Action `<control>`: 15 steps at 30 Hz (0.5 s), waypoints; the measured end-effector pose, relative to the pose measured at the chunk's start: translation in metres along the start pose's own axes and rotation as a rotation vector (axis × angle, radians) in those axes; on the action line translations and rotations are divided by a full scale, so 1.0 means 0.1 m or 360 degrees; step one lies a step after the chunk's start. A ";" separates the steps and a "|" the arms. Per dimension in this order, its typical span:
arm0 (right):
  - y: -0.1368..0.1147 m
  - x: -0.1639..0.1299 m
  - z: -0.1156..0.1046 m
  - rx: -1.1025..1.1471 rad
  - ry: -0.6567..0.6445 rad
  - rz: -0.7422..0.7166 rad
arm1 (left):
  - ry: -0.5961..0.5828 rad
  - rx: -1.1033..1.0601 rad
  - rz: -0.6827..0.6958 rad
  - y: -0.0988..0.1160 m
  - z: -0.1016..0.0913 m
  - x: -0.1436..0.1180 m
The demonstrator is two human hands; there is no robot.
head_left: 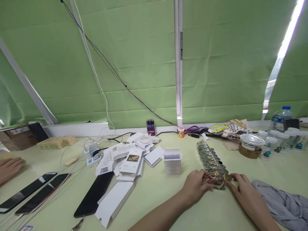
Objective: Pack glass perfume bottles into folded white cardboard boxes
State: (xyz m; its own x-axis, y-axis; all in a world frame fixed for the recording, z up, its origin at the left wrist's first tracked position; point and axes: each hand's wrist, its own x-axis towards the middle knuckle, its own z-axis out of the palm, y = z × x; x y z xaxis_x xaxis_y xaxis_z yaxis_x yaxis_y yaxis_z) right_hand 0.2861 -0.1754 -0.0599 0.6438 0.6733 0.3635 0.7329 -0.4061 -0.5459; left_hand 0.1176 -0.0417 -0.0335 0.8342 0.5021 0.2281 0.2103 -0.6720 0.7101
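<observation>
A row of clear-wrapped round packets [209, 158] stands on edge, running away from me on the table. Small grey and dark round discs [219, 162] show along its right side. The nearest packet [215, 180] has something reddish-brown inside. My left hand [196, 186] is closed at that packet's left side, thumb and fingers on its edge. At its right side, my right hand [243, 189] is closed, fingertips by a grey disc and a small yellow piece [225, 176]. What exactly those fingertips pinch is too small to tell.
An open white box [172, 162] stands left of the row, beside a heap of opened white cartons [130, 160] and phones. Right are grey cloth [280, 200], a lidded cup [251, 146] and clear jars [281, 144]. Another person's hand [11, 168] rests far left.
</observation>
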 end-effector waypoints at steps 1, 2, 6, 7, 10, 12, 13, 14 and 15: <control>-0.03 -0.02 -0.02 -0.0027 0.0005 -0.0001 | 0.0009 -0.0005 -0.0001 -0.01 0.00 0.01; -0.05 -0.04 -0.03 -0.0045 0.0012 0.0004 | 0.0019 -0.0021 -0.0005 -0.01 0.00 0.01; -0.06 -0.18 -0.06 0.0051 0.0022 0.0069 | 0.0054 -0.0124 -0.0028 -0.06 -0.01 0.00; -0.05 -0.23 -0.06 0.0125 0.0004 0.0074 | 0.0060 -0.0143 -0.0037 -0.07 -0.02 -0.01; -0.07 -0.36 -0.06 0.0431 -0.0085 0.0001 | 0.0041 -0.0150 -0.0063 -0.08 -0.04 -0.03; -0.11 -0.43 -0.07 0.0600 -0.0165 -0.0076 | 0.0012 -0.0124 -0.0081 -0.08 -0.04 -0.04; -0.13 -0.45 -0.08 0.0655 -0.0217 -0.0107 | -0.0002 -0.0105 -0.0088 -0.07 -0.05 -0.04; -0.15 -0.46 -0.09 0.0689 -0.0268 -0.0129 | -0.0016 -0.0082 -0.0096 -0.07 -0.05 -0.05; -0.17 -0.46 -0.10 0.0707 -0.0309 -0.0146 | -0.0024 -0.0060 -0.0103 -0.07 -0.05 -0.06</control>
State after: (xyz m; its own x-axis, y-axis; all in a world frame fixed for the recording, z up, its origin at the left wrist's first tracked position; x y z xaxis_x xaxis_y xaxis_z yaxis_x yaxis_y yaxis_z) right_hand 0.2464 -0.2061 -0.0598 0.4971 0.8140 0.3004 0.5927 -0.0657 -0.8027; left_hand 0.1085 -0.0375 -0.0362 0.8272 0.5353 0.1709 0.2451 -0.6174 0.7475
